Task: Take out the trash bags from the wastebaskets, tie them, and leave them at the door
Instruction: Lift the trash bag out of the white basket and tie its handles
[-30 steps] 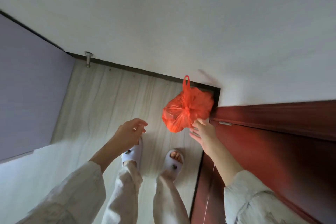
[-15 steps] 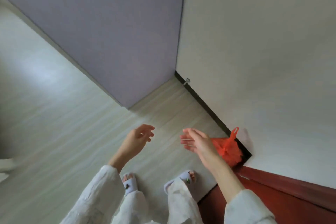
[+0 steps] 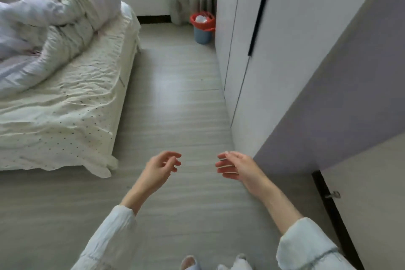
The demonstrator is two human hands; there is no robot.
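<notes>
Walking up the pale wood-grain floor [image 3: 175, 98] looks like the step in hand. At left lies the rumpled white bed [image 3: 65, 98]. The left hand [image 3: 158, 170] and right hand [image 3: 237, 167] hang empty, fingers loosely curled. Far right, beside the white wardrobe [image 3: 241, 50], stands the blue wastebasket [image 3: 202, 34] with its red plastic trash bag [image 3: 201, 21]; gather the bag's rim evenly to avoid spills.
</notes>
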